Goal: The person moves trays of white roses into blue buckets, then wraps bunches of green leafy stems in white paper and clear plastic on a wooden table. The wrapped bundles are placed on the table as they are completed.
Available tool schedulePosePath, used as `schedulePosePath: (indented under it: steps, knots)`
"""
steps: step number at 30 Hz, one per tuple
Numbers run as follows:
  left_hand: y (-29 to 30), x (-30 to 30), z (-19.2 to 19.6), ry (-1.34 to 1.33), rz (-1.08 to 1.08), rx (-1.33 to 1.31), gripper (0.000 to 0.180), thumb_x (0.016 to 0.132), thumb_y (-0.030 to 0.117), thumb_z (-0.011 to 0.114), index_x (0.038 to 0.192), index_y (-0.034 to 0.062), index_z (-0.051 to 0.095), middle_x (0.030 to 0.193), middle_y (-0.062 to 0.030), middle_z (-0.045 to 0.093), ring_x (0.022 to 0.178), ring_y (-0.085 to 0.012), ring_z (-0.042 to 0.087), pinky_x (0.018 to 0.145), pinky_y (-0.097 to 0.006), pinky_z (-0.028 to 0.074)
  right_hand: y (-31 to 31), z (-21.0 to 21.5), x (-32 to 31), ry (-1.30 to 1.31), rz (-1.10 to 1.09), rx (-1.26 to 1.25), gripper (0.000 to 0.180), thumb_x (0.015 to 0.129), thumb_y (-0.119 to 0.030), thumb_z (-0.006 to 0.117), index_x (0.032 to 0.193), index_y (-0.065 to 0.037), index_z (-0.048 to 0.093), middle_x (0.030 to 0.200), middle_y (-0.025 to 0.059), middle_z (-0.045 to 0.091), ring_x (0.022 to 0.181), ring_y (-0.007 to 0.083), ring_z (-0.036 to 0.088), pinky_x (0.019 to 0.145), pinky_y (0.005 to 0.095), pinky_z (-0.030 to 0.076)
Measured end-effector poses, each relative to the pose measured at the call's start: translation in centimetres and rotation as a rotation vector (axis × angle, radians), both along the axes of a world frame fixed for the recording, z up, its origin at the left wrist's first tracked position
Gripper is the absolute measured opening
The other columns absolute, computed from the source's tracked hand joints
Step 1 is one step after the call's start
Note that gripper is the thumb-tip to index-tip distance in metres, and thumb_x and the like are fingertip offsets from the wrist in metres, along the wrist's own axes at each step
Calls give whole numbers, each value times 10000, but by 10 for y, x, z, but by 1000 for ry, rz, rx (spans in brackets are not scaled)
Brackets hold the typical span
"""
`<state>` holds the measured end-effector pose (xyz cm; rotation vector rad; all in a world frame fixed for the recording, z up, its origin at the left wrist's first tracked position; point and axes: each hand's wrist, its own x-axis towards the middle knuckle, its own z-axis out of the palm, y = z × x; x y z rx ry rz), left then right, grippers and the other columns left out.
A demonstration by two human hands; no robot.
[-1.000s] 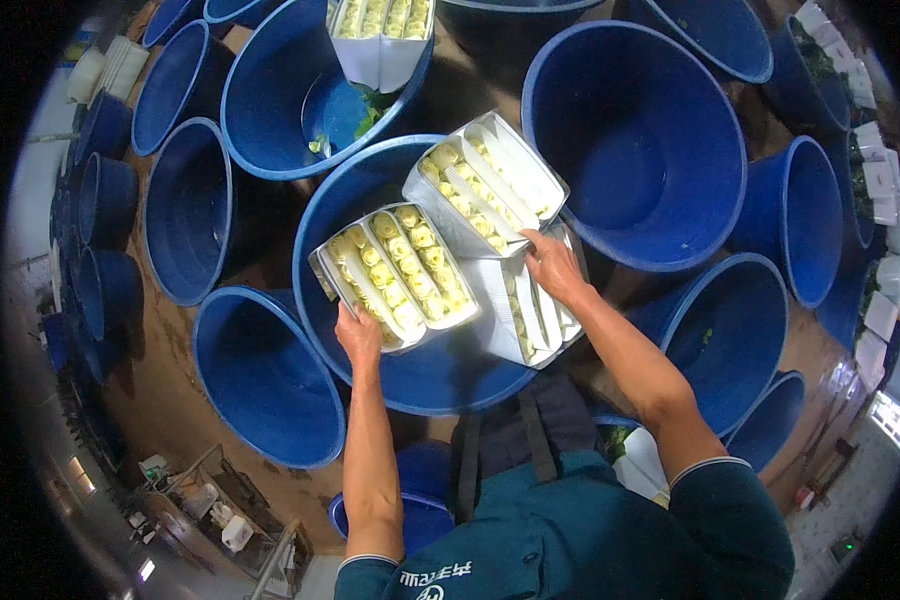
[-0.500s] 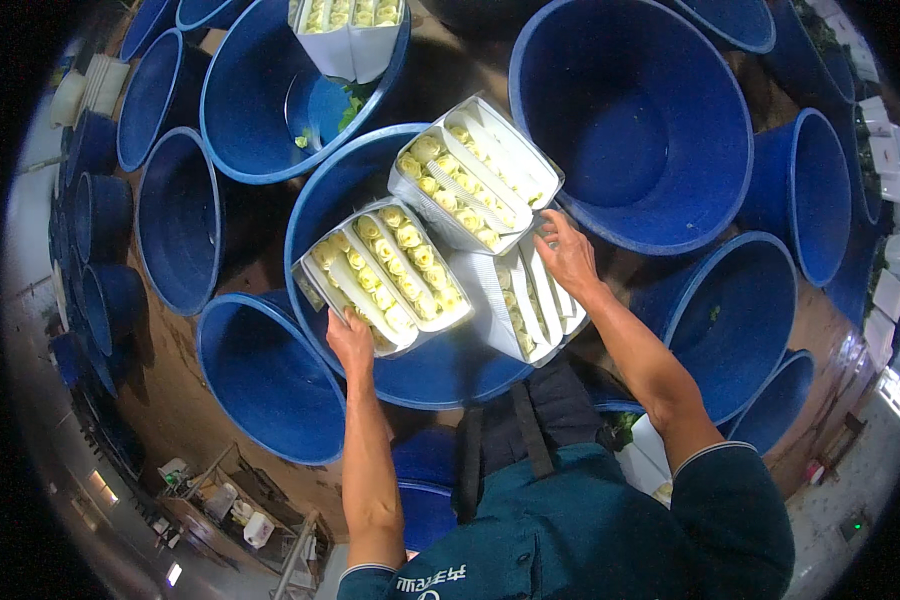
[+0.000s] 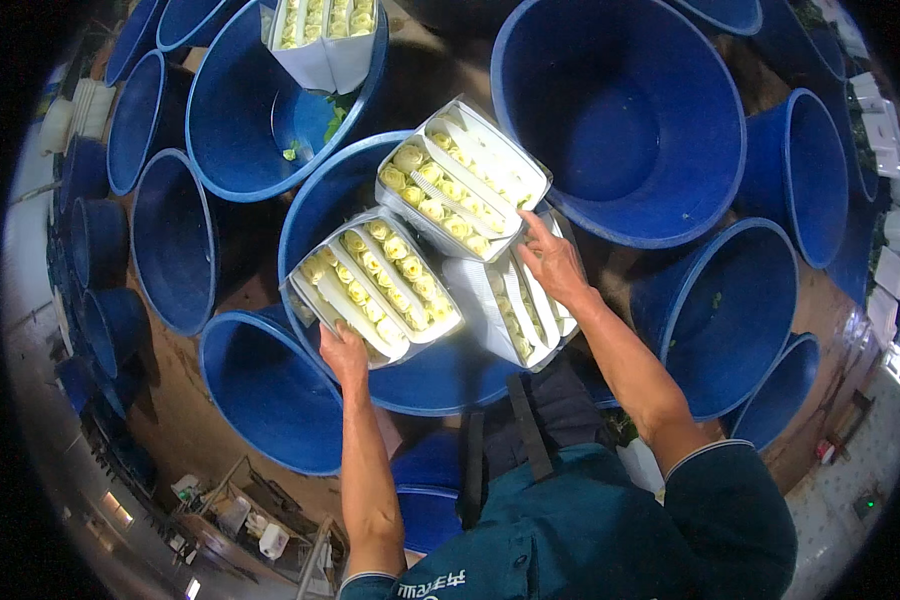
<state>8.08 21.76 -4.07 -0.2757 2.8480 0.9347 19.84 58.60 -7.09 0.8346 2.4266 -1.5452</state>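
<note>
Three wrapped bunches of pale yellow roses, layered with white card, stand together in a large blue tub (image 3: pixel 300 215). My left hand (image 3: pixel 346 354) grips the near-left edge of the left rose bunch (image 3: pixel 375 285), its fingertips partly hidden by the wrap. At the lower right corner of the upper rose bunch (image 3: pixel 460 185), my right hand (image 3: pixel 552 262) has its fingers bent round the wrapper's edge. The third rose bunch (image 3: pixel 520 310) sits lower, just below that hand, partly covered by the upper one.
Another wrapped rose bunch (image 3: pixel 325 50) stands in a blue tub (image 3: pixel 220 150) at the far left. A big blue tub (image 3: pixel 620 130) lies beyond my right hand, with several more around. A low rack with odds and ends (image 3: pixel 255 525) is at the near left.
The whole view has shifted slightly. Both hands remain at the same two rose bunches, which show little movement against the tub.
</note>
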Motion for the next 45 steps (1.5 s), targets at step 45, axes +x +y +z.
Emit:
schedulePosePath:
  steps: [45]
  knots:
    - [-30,-17,-25,-44,-138,17,264,971,90,548,1199,-2,643,978,-286,716,953,-484,687,804,-509,532,-16,18,-36,123,294,593,139,847,0,587,955,-15,673,851,301,682,827,474,694,710,547,546]
